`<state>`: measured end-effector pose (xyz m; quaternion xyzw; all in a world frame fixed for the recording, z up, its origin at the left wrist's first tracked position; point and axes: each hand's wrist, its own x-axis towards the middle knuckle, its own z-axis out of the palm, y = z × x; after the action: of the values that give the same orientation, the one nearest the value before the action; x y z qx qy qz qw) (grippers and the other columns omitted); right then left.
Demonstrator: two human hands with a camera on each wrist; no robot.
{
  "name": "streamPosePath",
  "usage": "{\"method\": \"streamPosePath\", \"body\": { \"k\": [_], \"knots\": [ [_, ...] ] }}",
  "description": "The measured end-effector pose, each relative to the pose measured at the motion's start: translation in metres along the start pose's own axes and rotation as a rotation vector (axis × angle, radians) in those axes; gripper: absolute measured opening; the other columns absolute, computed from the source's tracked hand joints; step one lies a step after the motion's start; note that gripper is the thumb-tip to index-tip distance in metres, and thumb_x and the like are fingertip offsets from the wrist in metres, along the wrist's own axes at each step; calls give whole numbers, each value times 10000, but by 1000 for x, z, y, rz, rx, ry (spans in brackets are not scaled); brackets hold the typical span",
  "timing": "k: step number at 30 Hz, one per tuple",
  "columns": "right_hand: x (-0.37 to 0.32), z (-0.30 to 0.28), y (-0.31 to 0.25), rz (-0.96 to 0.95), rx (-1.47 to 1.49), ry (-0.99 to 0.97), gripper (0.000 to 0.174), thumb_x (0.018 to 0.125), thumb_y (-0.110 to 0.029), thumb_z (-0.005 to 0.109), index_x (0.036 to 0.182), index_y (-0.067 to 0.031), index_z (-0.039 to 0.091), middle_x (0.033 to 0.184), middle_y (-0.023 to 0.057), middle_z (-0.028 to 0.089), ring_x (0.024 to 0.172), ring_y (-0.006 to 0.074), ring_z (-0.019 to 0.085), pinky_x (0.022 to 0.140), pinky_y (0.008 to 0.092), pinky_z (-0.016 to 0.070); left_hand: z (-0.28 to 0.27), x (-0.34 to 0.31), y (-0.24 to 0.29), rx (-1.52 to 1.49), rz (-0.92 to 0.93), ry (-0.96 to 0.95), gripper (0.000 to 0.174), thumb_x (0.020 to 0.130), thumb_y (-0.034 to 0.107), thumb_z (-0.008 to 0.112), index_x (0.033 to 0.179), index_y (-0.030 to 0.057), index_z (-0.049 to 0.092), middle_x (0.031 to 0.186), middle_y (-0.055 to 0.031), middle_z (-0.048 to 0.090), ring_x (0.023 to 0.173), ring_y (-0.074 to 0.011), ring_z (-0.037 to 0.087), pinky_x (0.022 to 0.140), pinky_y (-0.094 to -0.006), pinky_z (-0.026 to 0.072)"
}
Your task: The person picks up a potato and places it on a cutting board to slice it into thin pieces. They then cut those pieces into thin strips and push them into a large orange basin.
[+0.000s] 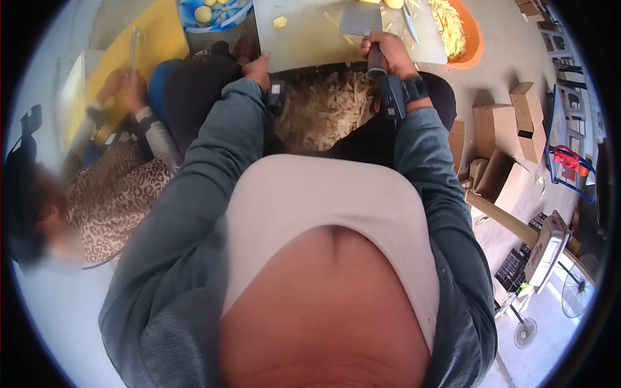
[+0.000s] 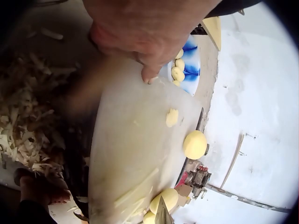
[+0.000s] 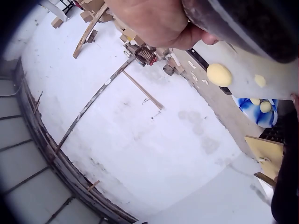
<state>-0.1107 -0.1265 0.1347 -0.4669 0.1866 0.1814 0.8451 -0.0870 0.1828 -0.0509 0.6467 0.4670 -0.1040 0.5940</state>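
Note:
My right hand (image 1: 388,52) grips the dark handle of a cleaver (image 1: 359,21), its broad blade over the pale cutting board (image 1: 304,42). The blade also shows at the bottom edge of the left wrist view. At the board's near left corner my left hand (image 1: 257,71) touches the edge, one fingertip on the top face; its other fingers are hidden. A small potato piece (image 1: 279,22) lies on the board. Peeled potatoes (image 2: 164,200) and cut strips (image 2: 135,191) are at its far side. A small knife (image 1: 410,24) rests near the right end.
An orange basin (image 1: 475,39) of potato shreds (image 1: 447,29) stands right of the board; a blue-and-white basin (image 1: 217,26) with potatoes sits left. Peelings (image 1: 330,107) lie below, between the knees. Another person (image 1: 123,187) works at a yellow board (image 1: 155,39). Cardboard boxes (image 1: 498,139) stand right.

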Motion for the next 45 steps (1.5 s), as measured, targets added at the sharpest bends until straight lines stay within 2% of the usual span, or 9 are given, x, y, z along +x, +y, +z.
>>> {"method": "streamPosePath", "body": {
  "k": [7,14,16,20,23,28,33,41,45],
  "knots": [
    [0,4,4,-9,-160,-80,64,817,28,469,761,58,457,703,98,477,608,159,475,568,298,460,-22,-48,11,-199,-191,-271,661,854,619,485,1141,32,579,1163,-118,616,1032,-250,566,884,-288,426],
    [-17,9,2,-38,-369,-72,101,806,-57,536,775,35,509,672,88,538,574,167,536,543,286,463,-16,-27,12,-70,-11,-149,510,838,387,625,1174,10,559,1138,-144,625,1026,-272,585,891,-320,425],
    [-23,10,4,-69,-441,-50,86,808,-47,523,833,35,523,663,87,542,563,178,536,526,306,465,-17,-14,14,477,442,-76,485,768,306,676,1153,27,580,1138,-170,619,1047,-254,580,899,-334,423],
    [-2,-15,15,-208,-784,-54,127,789,-91,547,820,32,538,647,74,559,546,160,552,534,291,468,6,-67,27,305,598,242,425,716,239,686,1098,66,615,1110,-180,610,1052,-271,568,902,-355,424],
    [-20,4,10,-197,-980,51,160,769,-71,548,883,41,557,639,74,570,532,143,556,511,289,467,19,-104,47,276,1167,245,325,711,157,675,1021,59,660,1047,-146,594,1005,-282,568,891,-357,437],
    [-35,14,17,-210,-667,-84,323,757,17,529,1077,54,521,636,68,556,504,125,529,472,273,440,34,-144,42,-88,722,-629,150,903,140,570,996,35,621,841,-35,626,778,-121,595,690,-256,471],
    [-32,20,17,-208,-616,-141,354,754,39,524,1107,63,500,623,68,538,479,133,504,453,277,418,44,-186,38,-138,174,-732,163,895,183,554,1016,76,536,928,-88,636,802,-188,636,694,-302,488],
    [-24,12,24,-412,-1088,129,343,739,-114,626,964,101,482,717,247,597,688,376,616,627,432,484,57,-172,41,87,389,-824,331,792,161,617,1073,-10,588,811,-82,619,752,-162,586,692,-267,457],
    [-12,-4,40,-450,-1442,230,287,727,-67,563,941,81,443,780,334,574,786,503,562,718,528,461,68,-122,45,390,657,-542,393,755,192,651,1110,40,575,992,-141,604,955,-254,573,830,-341,449]
  ]
}}
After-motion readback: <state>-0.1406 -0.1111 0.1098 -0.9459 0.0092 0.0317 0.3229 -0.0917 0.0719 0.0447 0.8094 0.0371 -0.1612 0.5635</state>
